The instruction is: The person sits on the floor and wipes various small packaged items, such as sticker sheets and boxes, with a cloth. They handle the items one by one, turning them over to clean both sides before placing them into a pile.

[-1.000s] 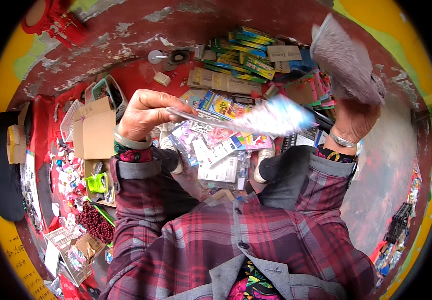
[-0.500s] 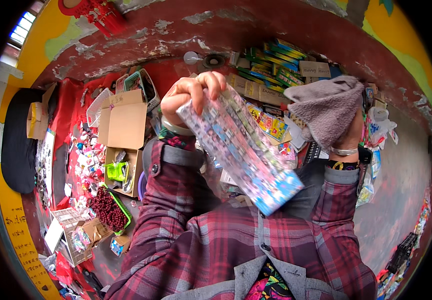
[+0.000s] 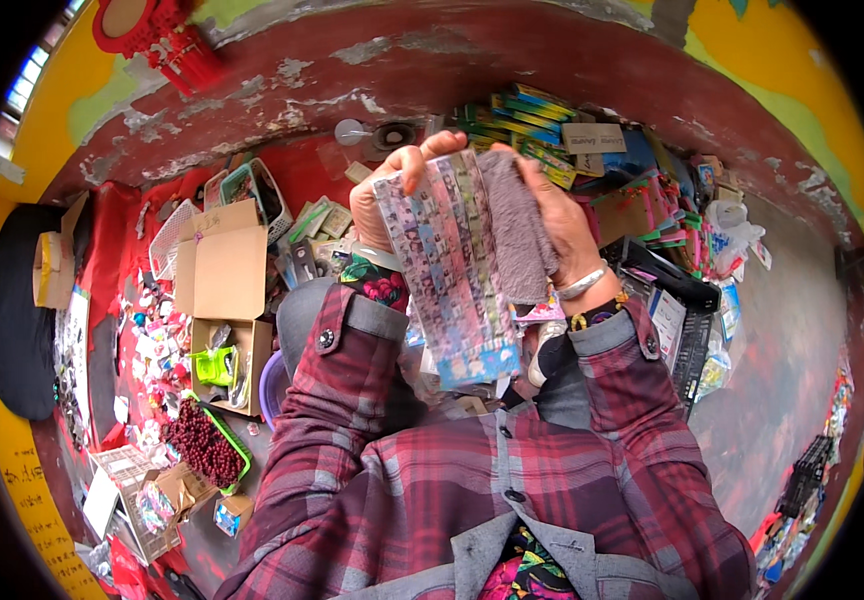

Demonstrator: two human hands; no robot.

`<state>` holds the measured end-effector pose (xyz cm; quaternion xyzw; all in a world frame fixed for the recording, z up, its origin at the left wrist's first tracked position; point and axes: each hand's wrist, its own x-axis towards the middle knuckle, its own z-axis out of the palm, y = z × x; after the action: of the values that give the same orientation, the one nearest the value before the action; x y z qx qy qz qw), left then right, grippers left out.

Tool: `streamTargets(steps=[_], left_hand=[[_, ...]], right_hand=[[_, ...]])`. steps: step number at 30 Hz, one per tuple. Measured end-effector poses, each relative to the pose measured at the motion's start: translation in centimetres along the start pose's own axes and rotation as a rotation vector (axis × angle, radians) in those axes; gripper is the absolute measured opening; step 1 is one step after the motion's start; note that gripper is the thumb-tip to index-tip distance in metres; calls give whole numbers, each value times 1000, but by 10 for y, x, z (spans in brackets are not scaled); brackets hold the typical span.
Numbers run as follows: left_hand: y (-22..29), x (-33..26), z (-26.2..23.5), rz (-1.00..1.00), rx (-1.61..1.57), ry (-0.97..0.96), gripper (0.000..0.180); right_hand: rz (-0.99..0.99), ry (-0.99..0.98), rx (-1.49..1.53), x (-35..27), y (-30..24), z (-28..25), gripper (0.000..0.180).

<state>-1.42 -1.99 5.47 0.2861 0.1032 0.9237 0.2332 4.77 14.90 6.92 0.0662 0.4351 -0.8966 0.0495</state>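
Observation:
A flat patterned pack [image 3: 447,270], with lengthwise strips of small pink, blue and grey pictures and a light blue lower end, hangs in front of my chest. My left hand [image 3: 380,198] pinches its upper left corner, fingers over the top edge. A fuzzy grey-mauve cloth [image 3: 518,235] lies along the pack's right side. My right hand [image 3: 564,222] is closed on this cloth, its fingers bent behind the cloth and partly hidden. The cloth overlaps the right edge of the pack; whether the right fingers also grip the pack is hidden.
At left stand an open cardboard box [image 3: 224,255] with a bright green item, and a green-rimmed tray [image 3: 242,448] of dark red beads. Behind my hands lie stacked yellow-green boxes [image 3: 527,115]. A black rack [image 3: 690,355] and plastic bags [image 3: 737,225] are at right.
My right hand has brought the cloth left and down against the pack. The pack now hangs more upright and has moved slightly left, still in my left hand.

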Motion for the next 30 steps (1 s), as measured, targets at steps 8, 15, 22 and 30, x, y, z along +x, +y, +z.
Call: streamTargets(steps=[8,15,22,30], left_hand=[[-16,-2,2,-220,95,438,66],[-27,-8,9,-299,579,449,42],[-30,-10,9,-344,511,510,27],[-41,-17,-4,-382,1050,227,28]], right_hand=[[-41,-71,-82,1,7,-23,16],[-260,104,-216,2,0,-27,12],[-412,229,-223,11,-9,-51,20],[-867,9,-1265,7,-2,-29,25]])
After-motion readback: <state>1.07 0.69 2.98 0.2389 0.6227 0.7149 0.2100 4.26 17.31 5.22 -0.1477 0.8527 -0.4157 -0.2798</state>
